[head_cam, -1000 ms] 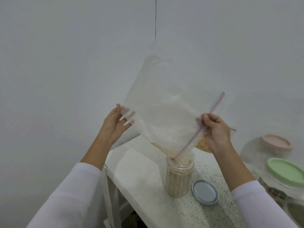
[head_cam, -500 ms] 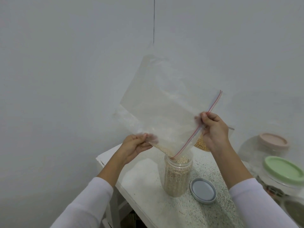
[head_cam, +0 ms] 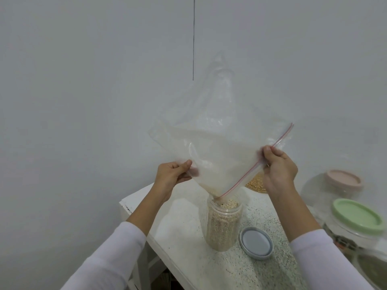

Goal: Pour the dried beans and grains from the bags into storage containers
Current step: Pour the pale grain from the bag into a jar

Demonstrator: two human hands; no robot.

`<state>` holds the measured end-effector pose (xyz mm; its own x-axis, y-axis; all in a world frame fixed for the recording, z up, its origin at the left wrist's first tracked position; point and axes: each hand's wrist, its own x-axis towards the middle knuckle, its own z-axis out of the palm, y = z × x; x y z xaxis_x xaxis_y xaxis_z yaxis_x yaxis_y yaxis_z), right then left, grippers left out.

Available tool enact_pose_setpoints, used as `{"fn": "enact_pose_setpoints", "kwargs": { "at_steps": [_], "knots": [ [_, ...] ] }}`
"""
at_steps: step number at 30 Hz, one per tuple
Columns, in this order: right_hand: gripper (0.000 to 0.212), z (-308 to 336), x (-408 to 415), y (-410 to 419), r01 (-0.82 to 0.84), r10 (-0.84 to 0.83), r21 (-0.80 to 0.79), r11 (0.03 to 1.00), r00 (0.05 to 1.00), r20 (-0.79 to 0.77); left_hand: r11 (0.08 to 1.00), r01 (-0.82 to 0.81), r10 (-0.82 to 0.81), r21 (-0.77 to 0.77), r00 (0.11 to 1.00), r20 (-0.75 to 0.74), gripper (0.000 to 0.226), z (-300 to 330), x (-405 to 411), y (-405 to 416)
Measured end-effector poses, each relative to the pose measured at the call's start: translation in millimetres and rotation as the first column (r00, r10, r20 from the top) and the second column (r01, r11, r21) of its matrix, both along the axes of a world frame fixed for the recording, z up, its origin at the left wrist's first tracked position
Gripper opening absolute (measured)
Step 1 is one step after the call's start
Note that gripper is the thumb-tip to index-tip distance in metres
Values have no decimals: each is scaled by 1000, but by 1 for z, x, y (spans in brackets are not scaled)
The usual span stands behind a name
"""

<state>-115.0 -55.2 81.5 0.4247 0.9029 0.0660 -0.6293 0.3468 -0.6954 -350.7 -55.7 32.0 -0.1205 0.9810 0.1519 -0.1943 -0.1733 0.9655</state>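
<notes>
While both hands pinch the clear zip-top plastic bag (head_cam: 217,147), left hand (head_cam: 172,175) lifting its side and right hand (head_cam: 279,167) gripping the red-striped mouth, its lowest corner funnels pale grain into the nearly full clear plastic jar (head_cam: 223,225).

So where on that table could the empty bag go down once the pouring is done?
Bare top lies left of the jar, toward the table edge. Right of the jar it is crowded: the grey lid, then big lidded jars.
</notes>
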Motion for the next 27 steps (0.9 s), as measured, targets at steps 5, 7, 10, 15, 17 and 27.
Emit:
{"fn": "enact_pose_setpoints", "kwargs": {
  "at_steps": [5, 7, 10, 15, 17, 27],
  "knots": [
    [15, -2, 1, -3, -18, 18, 12, 1000, 1000, 5, 999, 18, -18, 35, 1000, -3, 26, 1, 1, 1],
    [15, -3, 3, -3, -4, 4, 9, 1000, 1000, 5, 999, 34, -34, 39, 999, 11, 30, 2, 0, 1],
    [16, -2, 4, -3, -14, 14, 10, 1000, 1000, -11, 998, 56, -56, 37, 998, 8, 30, 5, -1, 2],
    [18, -1, 5, -2, 4, -4, 8, 1000, 1000, -16, 996, 69, -68, 52, 998, -6, 25, 15, 0, 4],
    [16, 0, 7, -3, 6, -6, 2, 1000, 1000, -23, 996, 70, -69, 63, 997, -20, 24, 20, 1, 4],
    [18, -2, 7, -3, 19, -20, -4, 1000, 997, -72, 990, 112, -107, 89, 993, -55, 24, 21, 2, 4]
  ]
}}
